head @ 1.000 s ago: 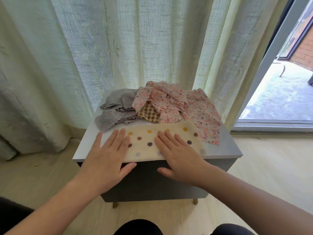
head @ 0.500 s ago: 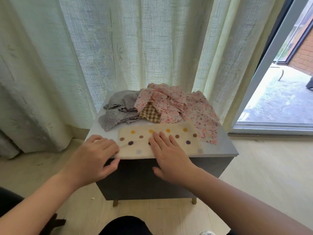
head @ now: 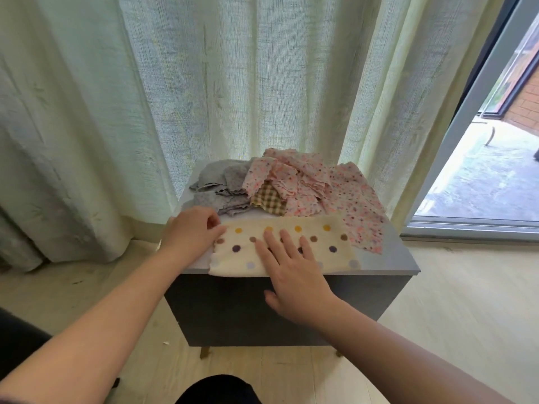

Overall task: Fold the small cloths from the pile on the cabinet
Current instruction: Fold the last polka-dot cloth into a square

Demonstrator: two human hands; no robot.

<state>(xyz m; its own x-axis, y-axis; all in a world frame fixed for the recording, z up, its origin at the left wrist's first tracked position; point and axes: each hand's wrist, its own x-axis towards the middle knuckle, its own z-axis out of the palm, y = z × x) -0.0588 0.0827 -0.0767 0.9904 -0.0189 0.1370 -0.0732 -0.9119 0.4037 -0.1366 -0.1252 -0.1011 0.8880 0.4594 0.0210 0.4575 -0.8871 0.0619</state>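
- Head view (the only view on record).
- The dotted cloth is found laid as a long strip along the front of the cabinet, with its near edge hanging slightly over the front.
- The pile of unfolded cloths is noted right behind it: grey cloths at the left, pink flowered cloths at the right and a checked cloth between them. The flowered ones overlap the strip's far right corner.
- Change, left hand: a second ago it was spread flat on the strip. It has since been drawn off to the strip's left end. Its fingers are now curled at the far left corner, and the edge appears to be pinched between them and the thumb.
- No change, right hand: it is kept flat on the middle of the strip, with its fingers straight and spread. Nothing is grasped; the cloth is only pressed down.
- Judgement: smoothing is taken as finished and the next fold as begun. The left end is likely to be lifted and carried over to the right, with the right hand serving as anchor near the crease line.
- Progress: one cloth is partly folded, and the pile is not yet touched.
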